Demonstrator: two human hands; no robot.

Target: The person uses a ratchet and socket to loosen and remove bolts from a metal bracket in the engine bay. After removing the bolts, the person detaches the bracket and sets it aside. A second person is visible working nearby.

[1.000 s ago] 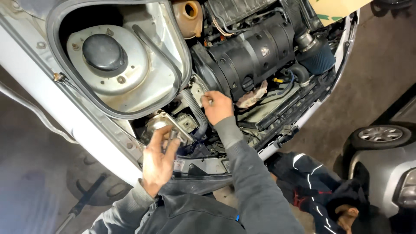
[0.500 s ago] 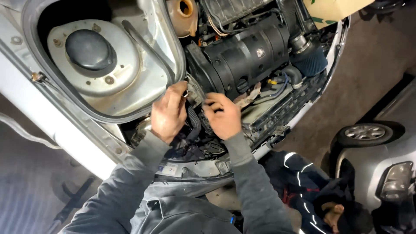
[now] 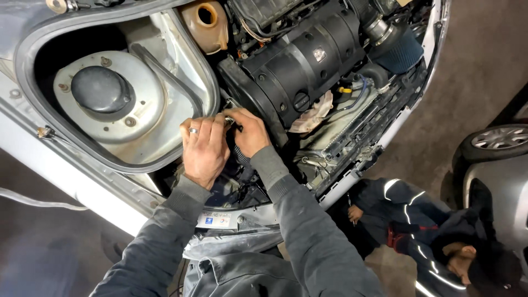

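Note:
I look down into the open engine bay of a silver car. My left hand (image 3: 203, 149), with a ring on one finger, and my right hand (image 3: 248, 132) meet over a small metal part (image 3: 229, 119) beside the black engine cover (image 3: 300, 69). Both hands' fingers curl around that part. A black ribbed hose (image 3: 240, 155) runs down under my right hand. What the fingers pinch is mostly hidden.
The round strut tower (image 3: 107, 102) lies left of my hands, a tan coolant tank (image 3: 206, 22) behind them. A crumpled rag (image 3: 313, 113) sits on the engine. Another person in dark clothes (image 3: 423, 231) crouches on the floor at the right, near a second car's wheel (image 3: 495, 144).
My left hand rose from below the bay and joined the right hand at the small part. The view shifted closer over the engine.

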